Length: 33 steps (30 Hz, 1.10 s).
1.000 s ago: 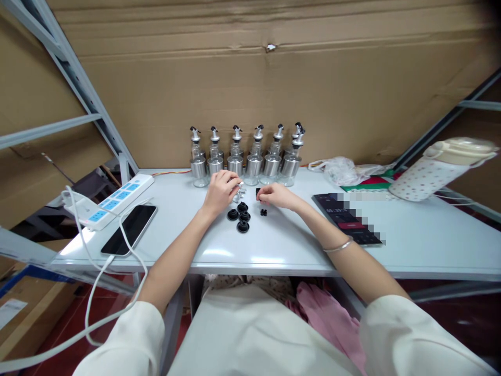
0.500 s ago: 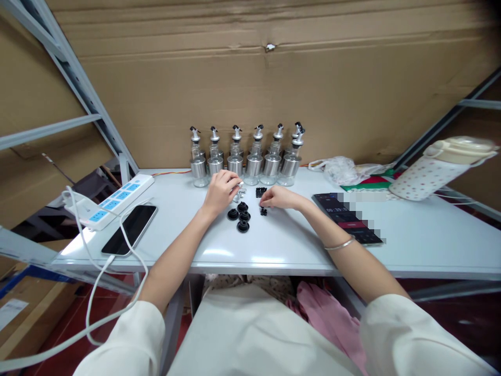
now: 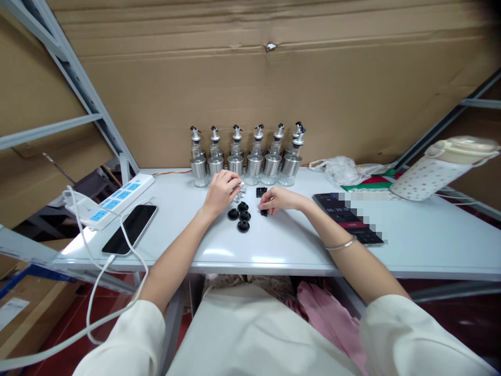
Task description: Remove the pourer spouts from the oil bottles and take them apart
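My left hand (image 3: 223, 192) rests on the table with its fingers curled together. A small white tip shows at its fingertips, and what it may hold is hidden. Small clear or silvery pieces (image 3: 241, 195) lie beside those fingers. My right hand (image 3: 277, 199) is closed in a pinch over small black pieces (image 3: 264, 213); its fingertips cover anything held. Just behind it sits a tight group of small black parts (image 3: 261, 192). Between the hands are several round black stoppers (image 3: 243, 226) with raised centres.
Glass-and-steel oil bottles (image 3: 254, 163) with pourer spouts stand in rows at the back. A power strip (image 3: 122, 201) and a cabled phone (image 3: 131, 230) lie left. Another phone (image 3: 344, 216), a plastic bag (image 3: 340, 169) and a dotted flask (image 3: 434, 172) are right.
My right fingertips have dipped slightly towards the small black pieces and now cover more of them. The left hand has hardly moved.
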Available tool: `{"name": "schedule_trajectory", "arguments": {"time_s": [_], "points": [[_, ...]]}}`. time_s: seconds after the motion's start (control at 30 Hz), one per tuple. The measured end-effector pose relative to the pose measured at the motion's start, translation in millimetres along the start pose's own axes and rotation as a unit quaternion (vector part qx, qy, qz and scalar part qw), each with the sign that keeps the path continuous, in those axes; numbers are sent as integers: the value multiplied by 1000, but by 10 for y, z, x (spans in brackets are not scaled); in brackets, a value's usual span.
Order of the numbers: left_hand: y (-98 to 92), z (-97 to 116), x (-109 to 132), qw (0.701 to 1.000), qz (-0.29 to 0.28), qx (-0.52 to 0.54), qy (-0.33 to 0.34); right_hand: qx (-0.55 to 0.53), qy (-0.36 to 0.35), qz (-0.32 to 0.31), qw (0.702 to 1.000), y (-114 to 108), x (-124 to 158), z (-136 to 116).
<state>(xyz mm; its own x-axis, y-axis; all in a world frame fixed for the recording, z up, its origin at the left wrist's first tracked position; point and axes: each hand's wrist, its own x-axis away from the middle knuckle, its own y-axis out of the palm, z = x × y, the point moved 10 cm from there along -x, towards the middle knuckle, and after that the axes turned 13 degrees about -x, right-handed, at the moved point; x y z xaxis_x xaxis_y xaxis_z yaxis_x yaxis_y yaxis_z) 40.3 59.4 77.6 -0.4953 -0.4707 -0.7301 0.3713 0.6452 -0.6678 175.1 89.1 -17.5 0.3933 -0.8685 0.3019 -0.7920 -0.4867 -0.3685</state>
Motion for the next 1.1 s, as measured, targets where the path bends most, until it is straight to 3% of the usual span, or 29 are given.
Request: {"name": "schedule_trajectory", "arguments": {"time_s": [0.37, 0.67, 1.1], "points": [[10, -3, 4, 1000, -2, 9, 1, -36, 21, -25, 999, 17, 23, 53], [15, 8, 1, 1000, -9, 16, 3, 14, 22, -83, 996, 94, 83, 45], [45, 6, -2, 999, -14, 28, 6, 14, 51, -87, 995, 160, 118, 51]]}}
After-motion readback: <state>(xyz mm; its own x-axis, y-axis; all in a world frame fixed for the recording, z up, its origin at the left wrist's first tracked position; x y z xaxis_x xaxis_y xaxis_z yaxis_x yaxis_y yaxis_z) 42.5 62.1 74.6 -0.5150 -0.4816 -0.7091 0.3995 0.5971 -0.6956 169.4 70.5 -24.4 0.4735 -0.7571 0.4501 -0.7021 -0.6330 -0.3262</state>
